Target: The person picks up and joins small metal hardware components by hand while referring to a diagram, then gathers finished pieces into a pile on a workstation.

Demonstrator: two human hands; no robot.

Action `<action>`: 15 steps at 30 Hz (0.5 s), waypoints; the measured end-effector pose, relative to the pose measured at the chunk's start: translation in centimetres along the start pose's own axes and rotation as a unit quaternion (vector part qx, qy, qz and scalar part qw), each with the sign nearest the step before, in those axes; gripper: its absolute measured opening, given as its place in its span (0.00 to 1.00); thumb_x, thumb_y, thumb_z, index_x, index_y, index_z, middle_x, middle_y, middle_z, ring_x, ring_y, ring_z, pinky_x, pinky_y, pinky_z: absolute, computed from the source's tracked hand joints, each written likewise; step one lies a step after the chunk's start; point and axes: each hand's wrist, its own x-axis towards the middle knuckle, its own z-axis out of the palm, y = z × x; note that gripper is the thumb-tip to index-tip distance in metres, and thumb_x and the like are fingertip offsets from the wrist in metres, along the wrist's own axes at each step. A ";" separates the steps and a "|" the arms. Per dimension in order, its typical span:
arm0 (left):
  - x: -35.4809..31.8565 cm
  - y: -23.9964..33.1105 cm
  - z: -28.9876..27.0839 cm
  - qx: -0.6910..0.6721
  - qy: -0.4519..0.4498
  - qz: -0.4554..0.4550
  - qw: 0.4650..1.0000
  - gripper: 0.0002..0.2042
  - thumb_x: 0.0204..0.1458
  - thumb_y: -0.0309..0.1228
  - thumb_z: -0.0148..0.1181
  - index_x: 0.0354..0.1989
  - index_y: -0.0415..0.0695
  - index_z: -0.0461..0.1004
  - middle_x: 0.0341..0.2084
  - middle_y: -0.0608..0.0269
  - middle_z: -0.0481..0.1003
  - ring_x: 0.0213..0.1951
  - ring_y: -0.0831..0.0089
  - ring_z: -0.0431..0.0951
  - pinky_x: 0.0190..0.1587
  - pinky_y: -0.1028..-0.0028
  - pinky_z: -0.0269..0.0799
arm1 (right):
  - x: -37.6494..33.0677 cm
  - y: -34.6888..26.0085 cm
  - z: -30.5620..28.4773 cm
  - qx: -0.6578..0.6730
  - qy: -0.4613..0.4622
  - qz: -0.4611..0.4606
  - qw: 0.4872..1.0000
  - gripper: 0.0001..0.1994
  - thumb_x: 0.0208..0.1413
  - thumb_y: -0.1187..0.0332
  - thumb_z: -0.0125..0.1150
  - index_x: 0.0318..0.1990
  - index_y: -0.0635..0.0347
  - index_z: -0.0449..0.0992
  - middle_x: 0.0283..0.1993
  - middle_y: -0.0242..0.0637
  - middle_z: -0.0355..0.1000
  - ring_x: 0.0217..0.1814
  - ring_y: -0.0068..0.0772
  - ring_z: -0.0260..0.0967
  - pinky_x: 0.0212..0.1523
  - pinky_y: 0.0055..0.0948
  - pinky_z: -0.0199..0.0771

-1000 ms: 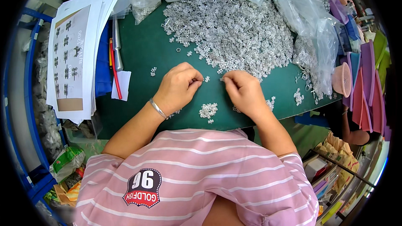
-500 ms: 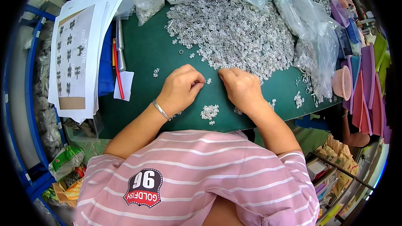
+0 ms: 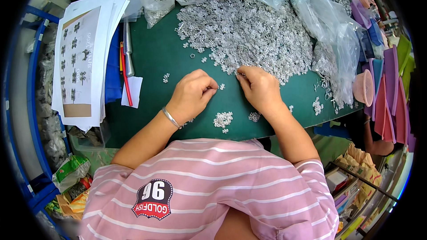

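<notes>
My left hand (image 3: 191, 91), with a bangle at the wrist, rests on the green table in a closed pinch. A small silver metal piece (image 3: 222, 86) shows right at its fingertips. At the near edge of a big heap of small silver metal pieces (image 3: 249, 35), my right hand (image 3: 261, 88) has thumb and forefinger pressed together. What sits between those fingertips is too small to make out. Between my forearms lies a little cluster of metal pieces (image 3: 222, 120), with a smaller cluster (image 3: 254, 116) beside my right wrist. A few pieces (image 3: 166, 78) lie left of my left hand.
Printed sheets (image 3: 80, 62), a red pen (image 3: 126, 78) and a silver-handled tool (image 3: 128, 51) are at the left. Clear bags of metal parts (image 3: 159, 0) line the back, and another bag (image 3: 327, 62) is at the right. A pink basket (image 3: 364, 88) stands by colored bins (image 3: 390, 89).
My right hand has shifted slightly right and up, away from my left fingertips, toward the heap's edge. It uncovers more of the small cluster by its wrist. My left hand stays put.
</notes>
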 end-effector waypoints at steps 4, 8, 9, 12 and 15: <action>-0.1 -0.1 0.0 -0.002 0.001 -0.001 1.000 0.04 0.47 0.18 0.65 0.32 0.38 0.78 0.29 0.61 0.73 0.28 0.72 0.76 0.32 0.76 0.73 | -0.6 -0.6 -0.2 -0.010 -0.033 0.002 0.999 0.06 0.52 0.71 0.65 0.38 0.57 0.81 0.33 0.43 0.78 0.32 0.47 0.77 0.33 0.38 0.77; -0.1 -0.1 0.0 0.005 0.004 0.003 1.000 0.04 0.47 0.19 0.65 0.32 0.38 0.78 0.29 0.61 0.73 0.28 0.72 0.76 0.32 0.75 0.73 | -1.5 -0.5 -0.4 0.054 -0.030 -0.017 0.998 0.04 0.53 0.71 0.62 0.35 0.58 0.80 0.31 0.43 0.78 0.29 0.43 0.76 0.31 0.37 0.77; -0.1 -0.1 0.0 0.007 0.004 0.002 1.000 0.04 0.47 0.19 0.65 0.32 0.38 0.78 0.29 0.61 0.73 0.28 0.72 0.76 0.32 0.75 0.73 | -1.6 -0.5 -0.7 0.108 -0.050 0.033 0.992 0.04 0.53 0.71 0.62 0.36 0.58 0.80 0.30 0.42 0.78 0.27 0.39 0.76 0.30 0.35 0.76; 0.0 0.1 -0.1 0.008 0.001 0.003 1.000 0.04 0.47 0.19 0.65 0.32 0.38 0.78 0.29 0.61 0.73 0.28 0.72 0.76 0.32 0.75 0.73 | -2.0 0.3 -1.4 0.290 -0.093 0.187 0.934 0.06 0.55 0.73 0.63 0.39 0.62 0.81 0.26 0.32 0.75 0.24 0.25 0.70 0.27 0.24 0.71; 0.1 -0.1 0.0 0.007 0.002 0.010 1.000 0.04 0.47 0.19 0.65 0.32 0.38 0.78 0.28 0.61 0.73 0.27 0.72 0.75 0.32 0.75 0.73 | -1.2 2.4 -3.1 0.666 -0.095 0.305 0.674 0.04 0.56 0.74 0.56 0.33 0.64 0.76 0.24 0.32 0.71 0.20 0.19 0.61 0.18 0.20 0.55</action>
